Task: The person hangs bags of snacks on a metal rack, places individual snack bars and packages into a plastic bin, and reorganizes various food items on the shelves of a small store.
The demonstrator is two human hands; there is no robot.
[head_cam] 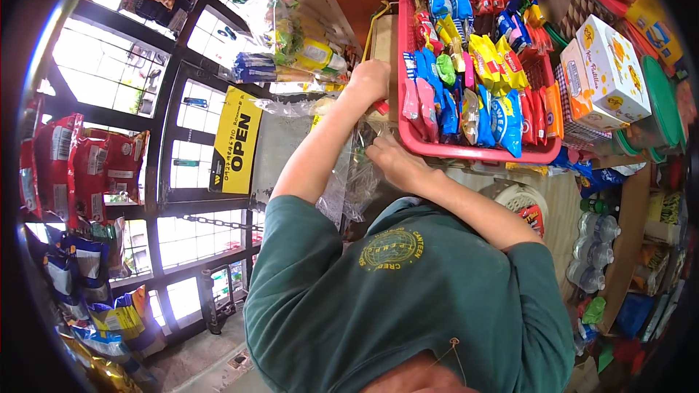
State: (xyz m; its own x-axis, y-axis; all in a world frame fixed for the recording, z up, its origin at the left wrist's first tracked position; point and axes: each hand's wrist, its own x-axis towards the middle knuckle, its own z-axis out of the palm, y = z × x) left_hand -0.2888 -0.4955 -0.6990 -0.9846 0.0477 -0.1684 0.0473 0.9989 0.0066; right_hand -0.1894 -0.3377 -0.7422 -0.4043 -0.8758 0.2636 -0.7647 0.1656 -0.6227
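My left hand point(372, 81) is curled at the left side of a pink plastic basket point(480, 154), beside a wooden surface. A small red object point(381, 107) shows just under it; its fingertips are hidden, so its grip cannot be told. My right hand point(394, 162) is closer to my chest, its fingers closed at the upper edge of a clear plastic bag point(360, 180) that hangs between my forearms. The basket holds several rows of small snack packets in blue, yellow, red and pink. A yellow strap or cord point(373, 33) runs down towards my left hand.
Left stands a barred metal grille with hanging snack packs point(90, 169) and a yellow sign point(235, 142) with writing. Pastillas boxes point(617, 71) and green-lidded jars point(661, 103) are right of the basket. Clear plastic bottles point(592, 251) stand lower right, near a white woven basket point(516, 196).
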